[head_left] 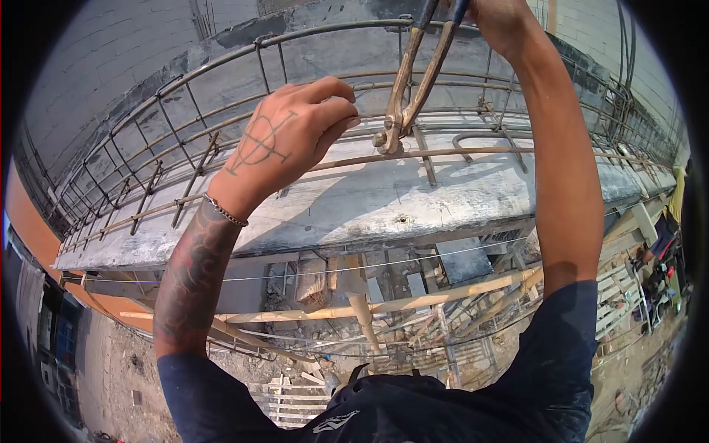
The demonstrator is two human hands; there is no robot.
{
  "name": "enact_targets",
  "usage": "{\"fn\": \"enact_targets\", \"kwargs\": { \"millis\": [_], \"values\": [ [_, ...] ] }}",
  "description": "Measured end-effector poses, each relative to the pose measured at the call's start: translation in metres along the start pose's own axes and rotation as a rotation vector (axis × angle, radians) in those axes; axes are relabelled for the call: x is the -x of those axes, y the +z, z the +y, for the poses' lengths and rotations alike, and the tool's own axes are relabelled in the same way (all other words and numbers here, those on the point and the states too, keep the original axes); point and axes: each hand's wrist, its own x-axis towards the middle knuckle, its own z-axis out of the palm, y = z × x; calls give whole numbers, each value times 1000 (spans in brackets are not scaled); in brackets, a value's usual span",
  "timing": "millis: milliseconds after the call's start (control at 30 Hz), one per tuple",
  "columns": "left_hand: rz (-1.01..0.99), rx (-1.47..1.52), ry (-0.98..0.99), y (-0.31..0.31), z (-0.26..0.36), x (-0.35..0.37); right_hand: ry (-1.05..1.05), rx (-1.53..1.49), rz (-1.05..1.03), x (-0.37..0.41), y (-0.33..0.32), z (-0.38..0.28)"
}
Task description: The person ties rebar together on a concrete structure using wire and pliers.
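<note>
Rusty steel bars make a long cage (196,179) on top of a grey concrete beam (354,207). The front edge of the beam is just under the person's arms. Past that edge is a big drop, with wooden poles (413,299) and a thin tight string (295,275) below, and the dirt ground (118,362) far down. The bars sit close together, so there is little room between them, but there is lots of open air below the beam.

The left hand (284,140) reaches up and out, with the back of the hand facing us and the fingers curled in. Its fingertips are just beside the head of the pincers (396,118) and near a loop of thin wire (362,87). I cannot tell if its grip is clamped on the wire or only resting there. The right hand (502,22) is high up at the top edge, partly cut off, with the arm stretched up to it. Its grip is closed around the two long handles of the pincers. The pincers point down, and their jaws are together on a steel bar (473,152) where it crosses another one.

A dark tattoo (258,144) of a ring with crossed lines is on the left hand, with no words. A thin bracelet (224,212) is on that wrist. The dark shirt (443,399) has a white mark (336,422) that I cannot read
</note>
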Motion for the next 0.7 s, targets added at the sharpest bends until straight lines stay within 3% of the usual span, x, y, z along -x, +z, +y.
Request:
{"fn": "enact_targets", "kwargs": {
  "millis": [200, 300, 367, 500, 567, 633, 700],
  "values": [
    [166, -317, 3, 5, 50, -44, -63, 352, 147, 29, -48, -45],
    [164, -342, -16, 13, 79, -62, -88, 523, 191, 39, -66, -69],
    [126, -208, -79, 19, 93, -74, -97, 626, 213, 46, -76, -81],
    [207, -145, -64, 25, 108, -87, -131, 817, 254, 55, -94, -106],
    [231, -166, -194, 8, 124, -85, -147, 902, 293, 66, -105, -115],
    [266, 99, -269, -16, 152, -70, -136, 996, 350, 87, -123, -122],
    [285, 696, -315, -21, 187, -41, -65, 1107, 441, 135, -153, -126]
  ]
}}
